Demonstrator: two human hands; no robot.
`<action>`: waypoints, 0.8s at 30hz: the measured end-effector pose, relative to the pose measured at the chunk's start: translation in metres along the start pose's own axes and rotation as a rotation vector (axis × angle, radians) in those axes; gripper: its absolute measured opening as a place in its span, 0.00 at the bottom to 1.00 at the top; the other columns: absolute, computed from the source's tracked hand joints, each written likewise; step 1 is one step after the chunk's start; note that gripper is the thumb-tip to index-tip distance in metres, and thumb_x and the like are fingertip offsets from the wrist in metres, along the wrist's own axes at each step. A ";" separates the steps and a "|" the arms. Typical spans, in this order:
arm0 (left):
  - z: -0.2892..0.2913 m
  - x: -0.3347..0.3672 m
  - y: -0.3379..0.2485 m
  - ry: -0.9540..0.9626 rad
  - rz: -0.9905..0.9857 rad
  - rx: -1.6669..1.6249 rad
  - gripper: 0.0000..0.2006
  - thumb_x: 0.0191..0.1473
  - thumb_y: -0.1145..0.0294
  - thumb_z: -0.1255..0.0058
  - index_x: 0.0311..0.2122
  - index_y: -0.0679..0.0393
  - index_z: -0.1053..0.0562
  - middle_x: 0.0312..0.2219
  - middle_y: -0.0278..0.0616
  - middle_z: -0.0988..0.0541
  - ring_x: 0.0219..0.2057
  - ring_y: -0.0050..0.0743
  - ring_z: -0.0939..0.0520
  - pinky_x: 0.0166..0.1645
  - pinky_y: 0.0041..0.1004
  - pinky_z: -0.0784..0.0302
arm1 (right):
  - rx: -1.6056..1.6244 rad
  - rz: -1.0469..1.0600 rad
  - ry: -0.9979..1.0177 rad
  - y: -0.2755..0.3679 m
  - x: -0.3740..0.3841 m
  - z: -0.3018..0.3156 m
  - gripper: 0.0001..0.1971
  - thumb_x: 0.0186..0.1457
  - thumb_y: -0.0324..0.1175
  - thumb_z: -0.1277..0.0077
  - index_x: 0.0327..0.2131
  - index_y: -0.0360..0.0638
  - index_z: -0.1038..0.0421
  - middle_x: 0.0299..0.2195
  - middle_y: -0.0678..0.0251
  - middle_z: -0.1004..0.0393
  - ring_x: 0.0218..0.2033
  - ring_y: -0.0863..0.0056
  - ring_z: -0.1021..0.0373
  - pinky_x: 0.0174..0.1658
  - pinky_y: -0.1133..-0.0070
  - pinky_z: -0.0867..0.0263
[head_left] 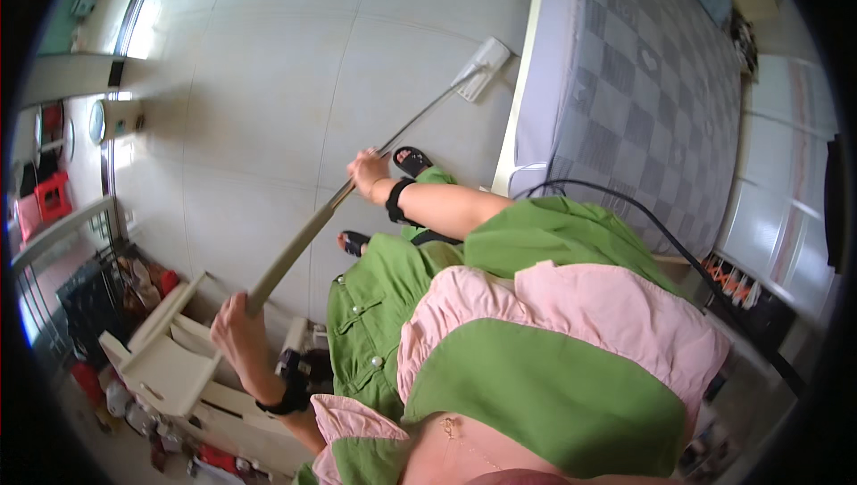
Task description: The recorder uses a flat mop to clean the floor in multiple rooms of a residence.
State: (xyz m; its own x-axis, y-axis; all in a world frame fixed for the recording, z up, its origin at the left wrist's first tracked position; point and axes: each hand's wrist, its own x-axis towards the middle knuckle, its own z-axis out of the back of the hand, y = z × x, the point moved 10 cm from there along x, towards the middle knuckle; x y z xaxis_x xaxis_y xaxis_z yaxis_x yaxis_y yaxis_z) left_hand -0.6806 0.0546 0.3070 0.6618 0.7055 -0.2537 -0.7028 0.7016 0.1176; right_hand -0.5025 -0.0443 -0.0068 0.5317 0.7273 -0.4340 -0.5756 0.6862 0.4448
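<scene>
A flat mop point(297, 250) with a long tan and metal pole slants across the view. Its white rectangular head point(483, 68) lies on the tiled floor beside the bed. My left hand point(238, 331) is closed around the thick upper end of the pole, at the lower left. Farther along, my right hand point(366, 173) grips the thinner metal part. Both wrists wear black bands. The undersides of the fingers are partly hidden.
A bed with a grey checked mattress point(647, 83) borders the floor point(259, 66) on the right. A cream wooden drawer unit point(170, 373) stands at the lower left. My feet in black sandals point(411, 160) are near the pole. A black cable point(643, 213) crosses at right.
</scene>
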 end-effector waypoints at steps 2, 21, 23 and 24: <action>-0.008 -0.048 0.042 0.112 0.175 0.069 0.11 0.30 0.68 0.49 0.25 0.54 0.31 0.22 0.40 0.29 0.25 0.41 0.29 0.28 0.34 0.36 | -0.034 0.085 0.109 0.048 -0.017 -0.034 0.08 0.40 0.37 0.59 0.19 0.46 0.31 0.31 0.63 0.36 0.37 0.63 0.42 0.39 0.44 0.56; 0.078 -0.241 0.001 -0.100 0.727 -0.236 0.17 0.22 0.65 0.40 0.20 0.63 0.32 0.12 0.45 0.35 0.14 0.39 0.35 0.19 0.28 0.39 | -0.227 1.005 0.627 0.233 -0.146 -0.077 0.09 0.38 0.32 0.55 0.28 0.51 0.30 0.33 0.65 0.32 0.42 0.66 0.41 0.46 0.47 0.62; 0.084 -0.265 0.012 -0.091 0.744 -0.224 0.17 0.24 0.63 0.40 0.19 0.63 0.32 0.10 0.43 0.35 0.12 0.33 0.36 0.18 0.25 0.41 | -0.214 1.002 0.671 0.228 -0.169 -0.076 0.08 0.38 0.33 0.54 0.27 0.50 0.30 0.33 0.67 0.32 0.41 0.67 0.40 0.42 0.46 0.56; 0.083 -0.273 0.020 -0.102 0.773 -0.257 0.17 0.25 0.62 0.40 0.19 0.62 0.32 0.09 0.42 0.36 0.11 0.30 0.36 0.17 0.24 0.41 | -0.191 0.944 0.723 0.219 -0.174 -0.076 0.09 0.37 0.34 0.53 0.27 0.50 0.30 0.32 0.66 0.32 0.40 0.67 0.40 0.41 0.49 0.52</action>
State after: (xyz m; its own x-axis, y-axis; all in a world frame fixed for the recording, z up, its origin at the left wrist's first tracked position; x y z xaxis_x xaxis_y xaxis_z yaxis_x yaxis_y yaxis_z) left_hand -0.8540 -0.1153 0.4579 -0.0221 0.9946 -0.1010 -0.9997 -0.0226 -0.0038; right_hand -0.7683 -0.0217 0.1068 -0.5847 0.7239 -0.3661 -0.6655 -0.1700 0.7268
